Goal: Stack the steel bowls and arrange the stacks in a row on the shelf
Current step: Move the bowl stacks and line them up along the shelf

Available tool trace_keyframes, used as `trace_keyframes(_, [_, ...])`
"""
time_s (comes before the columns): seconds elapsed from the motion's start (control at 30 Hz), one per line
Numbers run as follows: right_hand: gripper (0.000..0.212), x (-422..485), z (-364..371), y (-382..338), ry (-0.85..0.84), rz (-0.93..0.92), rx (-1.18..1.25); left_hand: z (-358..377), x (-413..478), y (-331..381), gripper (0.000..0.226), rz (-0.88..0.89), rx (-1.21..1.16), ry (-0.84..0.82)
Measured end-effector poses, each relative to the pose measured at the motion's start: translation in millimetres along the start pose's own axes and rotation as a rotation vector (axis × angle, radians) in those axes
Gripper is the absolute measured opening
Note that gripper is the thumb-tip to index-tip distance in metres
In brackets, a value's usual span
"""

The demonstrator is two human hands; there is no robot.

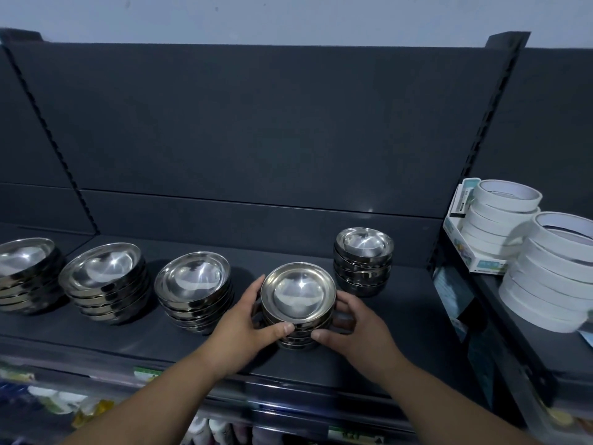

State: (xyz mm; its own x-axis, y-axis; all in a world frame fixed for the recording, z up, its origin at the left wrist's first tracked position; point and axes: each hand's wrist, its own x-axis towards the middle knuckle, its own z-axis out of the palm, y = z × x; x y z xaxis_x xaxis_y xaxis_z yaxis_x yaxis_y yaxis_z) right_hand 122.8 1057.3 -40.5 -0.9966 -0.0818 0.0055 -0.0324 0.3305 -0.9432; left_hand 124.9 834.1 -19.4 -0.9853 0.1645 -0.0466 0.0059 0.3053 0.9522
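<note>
Fingers [282,329] of the left hand [244,329] and right hand [349,329] wrapped around a stack of steel bowls [298,292], one hand clasping each side, thumbs at the near rim. Stack resting on the dark shelf [160,338], toward its front edge. To the left, three more bowl stacks [192,281] in a row; behind to the right, a smaller stack [364,258]. Farther right, on the neighbouring shelf, piles of white tape rolls [500,216].
</note>
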Motion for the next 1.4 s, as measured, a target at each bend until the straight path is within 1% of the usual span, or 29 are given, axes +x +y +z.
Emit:
trace_keyframes(0.13, [0.089,-1,-3,1,-0.021,0.016,-0.009,-2,-3,11,0.105,-0.02,0.083,0.0])
trace_keyframes(0.2, [0.095,-2,-9,0,-0.027,0.03,-0.012,-3,-5,20,0.11,0.007,0.138,0.03])
trace_keyframes(0.27, [0.096,-4,-18,-1,-0.031,0.049,-0.024,-4,-6,33,0.112,0.058,0.224,0.089])
trace_keyframes(0.3, [0.096,-4,-23,-2,-0.028,0.056,-0.026,-3,-4,40,0.108,0.081,0.264,0.118])
trace_keyframes(0.37, [0.091,-3,-33,-3,0.009,0.062,-0.034,-1,2,58,0.091,0.127,0.333,0.159])
trace_keyframes(0.43, [0.081,1,-43,-5,0.082,0.061,-0.073,1,17,75,0.076,0.151,0.431,0.169])
trace_keyframes(0.47, [0.077,3,-47,-6,0.123,0.064,-0.097,2,25,82,0.074,0.141,0.482,0.163])
trace_keyframes(0.63, [0.072,20,-62,-10,0.308,0.085,-0.253,4,78,107,0.078,0.101,0.679,0.015])
trace_keyframes(0.73, [0.075,31,-68,-15,0.365,0.082,-0.326,3,115,111,0.079,0.106,0.761,-0.07])
trace_keyframes(0.83, [0.077,42,-73,-17,0.406,0.091,-0.334,5,148,110,0.083,0.106,0.827,-0.188])
trace_keyframes(0.93, [0.085,52,-74,-16,0.427,0.132,-0.317,11,176,104,0.091,0.128,0.899,-0.316])
trace_keyframes(1.07, [0.111,62,-74,-18,0.409,0.176,-0.261,20,202,95,0.111,0.168,0.92,-0.502])
trace_keyframes(1.17, [0.128,68,-73,-20,0.331,0.197,-0.345,27,215,86,0.126,0.208,0.902,-0.589])
trace_keyframes(1.27, [0.136,73,-67,-13,0.317,0.252,-0.378,34,221,72,0.132,0.242,0.849,-0.637])
trace_keyframes(1.4, [0.135,73,-59,-4,0.355,0.292,-0.377,40,223,58,0.131,0.285,0.766,-0.636])
